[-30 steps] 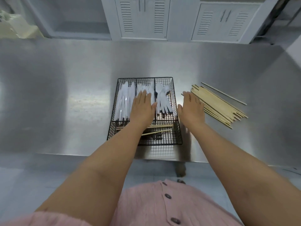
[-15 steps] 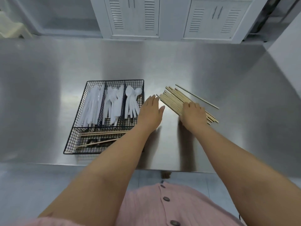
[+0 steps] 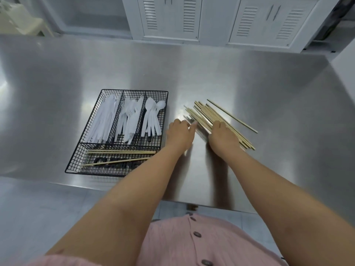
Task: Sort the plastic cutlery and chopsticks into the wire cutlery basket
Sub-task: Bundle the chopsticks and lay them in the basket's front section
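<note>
Loose chopsticks (image 3: 206, 115) – pale, slender wooden rods, squared at the thick end – lie fanned on the steel table (image 3: 269, 89), just right of the wire basket (image 3: 164, 112). The right hand (image 3: 223, 138) lies on the near half of the fan, its fingers curled down over the rods. The left hand (image 3: 179, 134) sits between fan and basket with fingers bent, one fingertip touching the nearest rod ends; whether it pinches any rod cannot be told from this angle. One stray chopstick (image 3: 232, 116) lies apart, beyond the fan.

Step in hand, as judged: gathering the fan into one bundle. It is done best by squeezing the rods parallel from both sides and squaring their ends before lifting, since smooth round sticks roll and slip on polished steel. The bundle must then be turned crosswise to fit the basket's long front compartment, where a few stowed chopsticks (image 3: 121, 152) lie already.

The basket is black coated mesh – rigid and open. Its three rear compartments hold thin white plastic knives (image 3: 103, 120), forks (image 3: 130, 118) and spoons (image 3: 152, 116).
</note>
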